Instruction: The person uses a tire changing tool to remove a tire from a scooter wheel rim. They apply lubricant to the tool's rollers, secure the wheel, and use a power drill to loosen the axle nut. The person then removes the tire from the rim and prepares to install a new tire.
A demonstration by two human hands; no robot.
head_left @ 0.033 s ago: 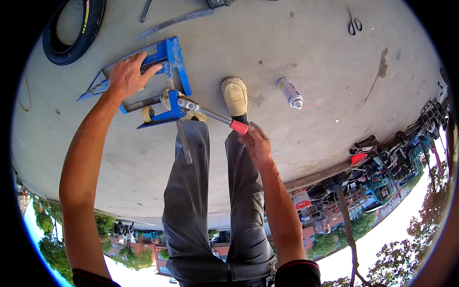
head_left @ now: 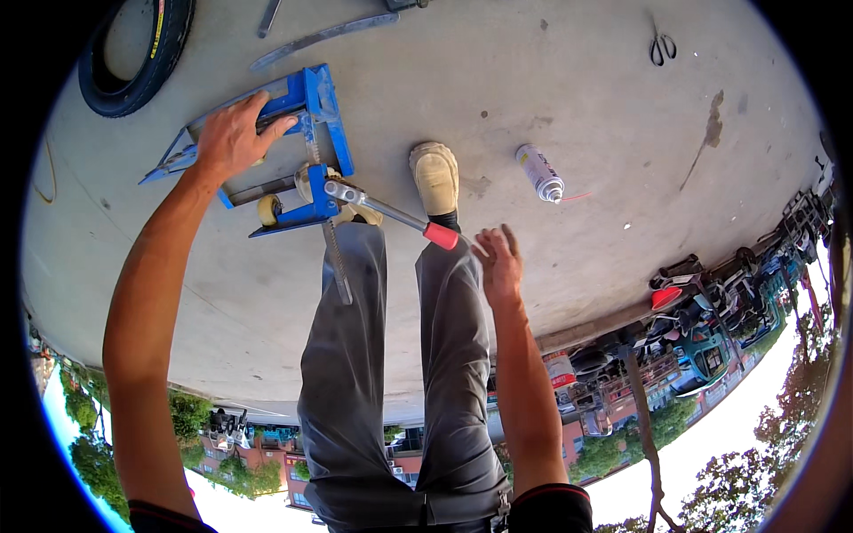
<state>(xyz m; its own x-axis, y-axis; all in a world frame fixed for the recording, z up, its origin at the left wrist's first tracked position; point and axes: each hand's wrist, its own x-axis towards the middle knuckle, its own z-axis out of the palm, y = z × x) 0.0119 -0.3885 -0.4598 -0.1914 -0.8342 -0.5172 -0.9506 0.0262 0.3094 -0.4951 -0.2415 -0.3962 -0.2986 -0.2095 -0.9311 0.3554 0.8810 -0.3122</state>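
Note:
A blue metal frame [head_left: 335,124] with a toothed rod [head_left: 338,266] and a pale roller [head_left: 269,210] stands at the left, over one of my shoes. My left hand [head_left: 233,140] is closed over its upper bar, the thumb stretched toward the rod. Fitted at the frame's near corner is a ratchet wrench [head_left: 391,209], its red grip angled down to the right. Just right of that grip hovers my right hand [head_left: 499,262], fingers apart and nothing in them. My other beige shoe [head_left: 434,178] is on the floor beyond the grip.
A spray can [head_left: 540,173] with a thin red straw lies to the right. Black scissors [head_left: 661,49] lie at the far right. A black tyre [head_left: 142,93] and a flat curved bar [head_left: 324,41] are at the far left. Vehicles [head_left: 702,355] line the right edge.
My right hand has come off the wrench's red grip and moved a little right, its fingers spreading. My left hand keeps its hold on the frame.

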